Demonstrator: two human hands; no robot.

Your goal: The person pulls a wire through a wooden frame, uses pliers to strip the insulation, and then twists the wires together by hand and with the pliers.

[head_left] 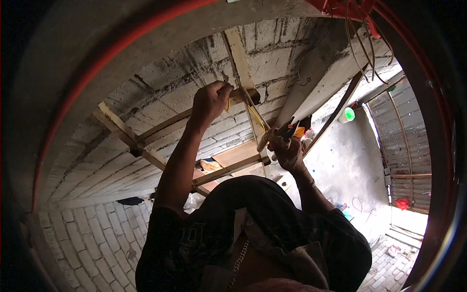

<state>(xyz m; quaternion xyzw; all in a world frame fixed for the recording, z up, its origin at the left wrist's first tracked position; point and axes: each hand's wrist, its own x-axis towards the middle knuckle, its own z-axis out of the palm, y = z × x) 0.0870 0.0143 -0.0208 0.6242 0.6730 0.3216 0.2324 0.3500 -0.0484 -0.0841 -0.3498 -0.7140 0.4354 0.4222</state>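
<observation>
My left hand (211,101) is raised at upper centre, thumb and fingertips pinched on a thin wire. A short yellow length (227,104) of it shows just below the fingers. Lower and to the right, my right hand (288,152) is closed around a dark, pointed tool (295,127) that looks like pliers. Against this hand lies a bundle of light cord or wire (265,137). Another stretch of yellow wire (257,117) runs up from the bundle towards the wooden bar end. The fingers of my right hand are partly hidden in shadow.
A wooden ladder-like frame (175,124) crosses below my arms, beside a block wall (170,92). Loose wires (372,56) hang at upper right. A grey beam (316,73) slopes behind my right hand. Far below are a pale floor (335,160) and a corrugated metal panel (408,131).
</observation>
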